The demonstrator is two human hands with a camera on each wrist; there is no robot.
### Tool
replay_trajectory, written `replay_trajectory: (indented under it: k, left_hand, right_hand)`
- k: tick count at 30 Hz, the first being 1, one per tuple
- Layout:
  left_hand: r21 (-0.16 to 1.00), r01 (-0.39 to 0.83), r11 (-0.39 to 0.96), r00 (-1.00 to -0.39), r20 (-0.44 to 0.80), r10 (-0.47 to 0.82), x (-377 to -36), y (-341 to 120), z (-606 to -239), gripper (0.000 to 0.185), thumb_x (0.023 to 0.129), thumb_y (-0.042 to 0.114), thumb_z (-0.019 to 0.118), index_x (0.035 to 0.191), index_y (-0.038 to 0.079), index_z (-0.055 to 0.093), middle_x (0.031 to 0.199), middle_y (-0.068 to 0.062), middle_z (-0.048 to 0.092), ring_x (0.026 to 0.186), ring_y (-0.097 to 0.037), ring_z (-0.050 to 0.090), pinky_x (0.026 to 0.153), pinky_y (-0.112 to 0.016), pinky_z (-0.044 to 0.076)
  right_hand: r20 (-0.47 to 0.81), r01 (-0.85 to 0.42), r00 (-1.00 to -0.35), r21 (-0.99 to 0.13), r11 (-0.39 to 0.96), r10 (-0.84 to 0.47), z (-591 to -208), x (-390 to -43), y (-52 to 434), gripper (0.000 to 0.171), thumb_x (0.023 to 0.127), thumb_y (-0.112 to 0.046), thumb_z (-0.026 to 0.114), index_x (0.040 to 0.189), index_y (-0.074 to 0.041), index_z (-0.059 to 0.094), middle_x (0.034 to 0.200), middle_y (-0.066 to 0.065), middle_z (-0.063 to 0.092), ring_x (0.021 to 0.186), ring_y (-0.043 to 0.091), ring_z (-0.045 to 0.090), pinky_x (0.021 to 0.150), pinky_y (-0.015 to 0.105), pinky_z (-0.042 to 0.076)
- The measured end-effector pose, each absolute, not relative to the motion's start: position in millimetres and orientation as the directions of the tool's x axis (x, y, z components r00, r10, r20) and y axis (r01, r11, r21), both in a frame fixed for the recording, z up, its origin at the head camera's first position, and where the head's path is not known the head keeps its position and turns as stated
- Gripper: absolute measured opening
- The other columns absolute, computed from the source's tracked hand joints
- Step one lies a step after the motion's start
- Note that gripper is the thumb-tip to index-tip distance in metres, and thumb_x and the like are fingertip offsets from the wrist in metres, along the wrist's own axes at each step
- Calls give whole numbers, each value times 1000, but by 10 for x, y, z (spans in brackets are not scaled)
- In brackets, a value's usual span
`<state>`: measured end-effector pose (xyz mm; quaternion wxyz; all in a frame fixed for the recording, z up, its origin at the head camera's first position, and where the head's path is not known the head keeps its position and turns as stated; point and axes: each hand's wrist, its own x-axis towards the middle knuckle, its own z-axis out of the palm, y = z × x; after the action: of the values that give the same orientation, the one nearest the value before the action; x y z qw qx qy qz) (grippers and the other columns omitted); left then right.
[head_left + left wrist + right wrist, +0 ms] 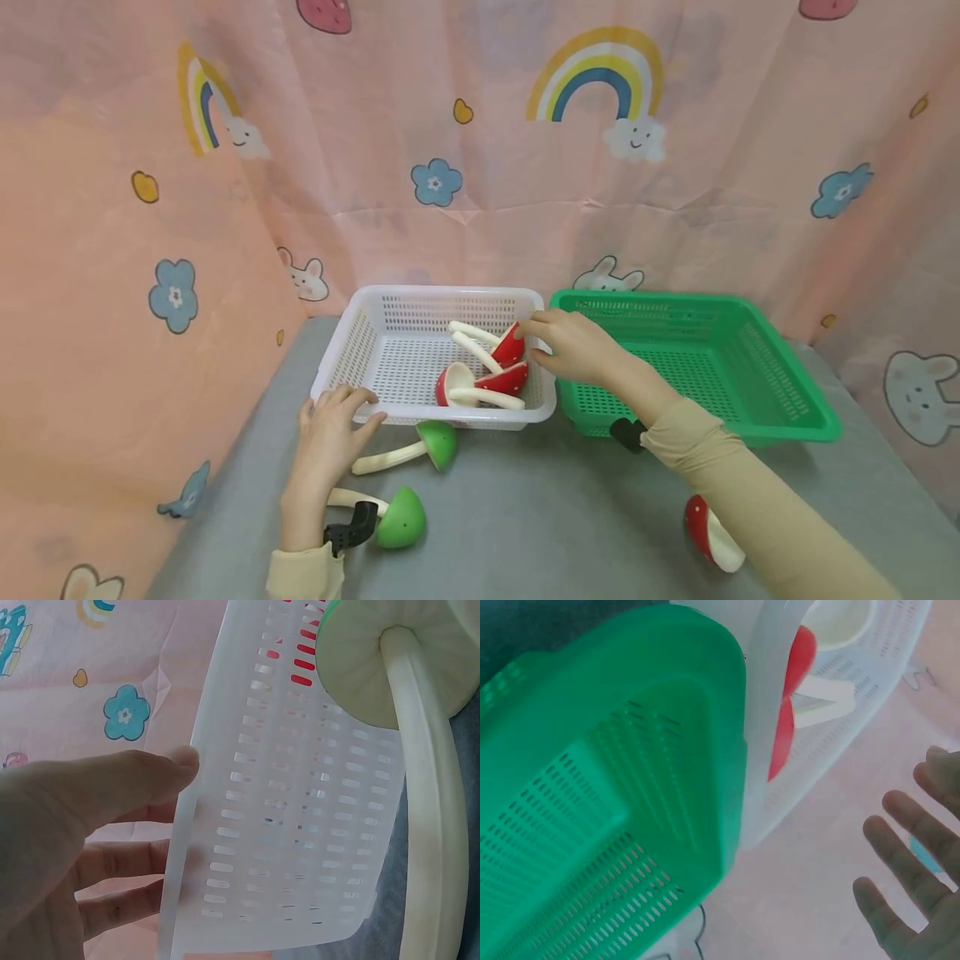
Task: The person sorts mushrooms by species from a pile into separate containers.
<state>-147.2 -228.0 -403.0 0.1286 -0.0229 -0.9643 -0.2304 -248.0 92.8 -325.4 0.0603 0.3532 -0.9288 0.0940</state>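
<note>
My left hand [333, 433] is at the front left corner of the white basket [435, 412]. In the left wrist view its fingers pass behind the basket's rim and its thumb lies at the rim. Above the white basket's right rim hangs my right hand [577, 346], fingers spread and holding nothing in the right wrist view. Below it, red-capped toy mushrooms [504, 379] with white stems lie in the basket's right part. Two green-capped toy mushrooms, one nearer the basket [437, 444] and one by my left wrist [402, 518], lie on the table.
An green basket [780, 367] stands right of the white one, close beside it. Another red-capped mushroom [705, 529] lies on the grey table [555, 517], partly hidden by my right sleeve. A pink patterned curtain [495, 242] hangs behind and at the left.
</note>
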Motion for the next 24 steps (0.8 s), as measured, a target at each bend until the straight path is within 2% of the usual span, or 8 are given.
replay_trajectory:
  k: [9,24]
  left_hand:
    - [443,101,891,-969,248,-14,-1479,-2297,-4008,21,88,27,68,105,15,66,108,-7,64,111,-32,53,108,-69,18]
    - [444,95,891,-970,241,-16,-1467,-2270,-4004,20,89,27,68,104,15,66,108,-7,64,112,-33,53,107,-69,19]
  right_hand:
    - [255,-657,-742,-89,749,-620,-3163,-2207,1080,30,84,-17,72,113,-14,67,109,5,68,91,22,60,82,41,53]
    - [340,-637,-739,-74,767,-581,-3201,-1828,1484,30,83,-17,73,113,-13,67,108,5,68,96,24,63,80,43,54]
